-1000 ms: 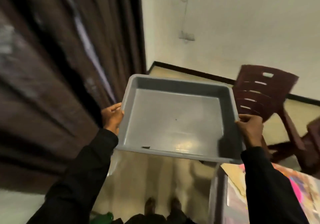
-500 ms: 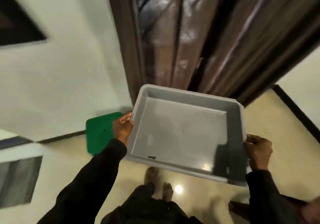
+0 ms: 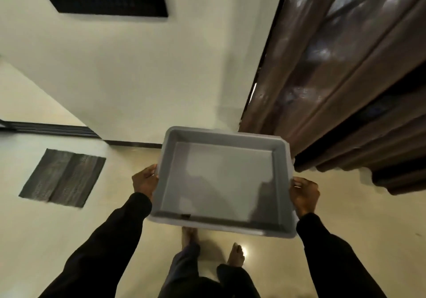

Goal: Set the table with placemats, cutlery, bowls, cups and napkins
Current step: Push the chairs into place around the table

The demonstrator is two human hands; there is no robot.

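Head view looks down on the grey tray (image 3: 221, 134), empty and roughly level, held out in front of me above the floor (image 3: 359, 228). I judge it light, stiff plastic with smooth walls that could slip, so the rim on either side is the place to hold. My left hand (image 3: 145, 180) grips the left rim and my right hand (image 3: 304, 194) curls round the right one. A dark mat (image 3: 62, 177) lies on the floor to my left, and a brown curtain (image 3: 345, 78) hangs at right.
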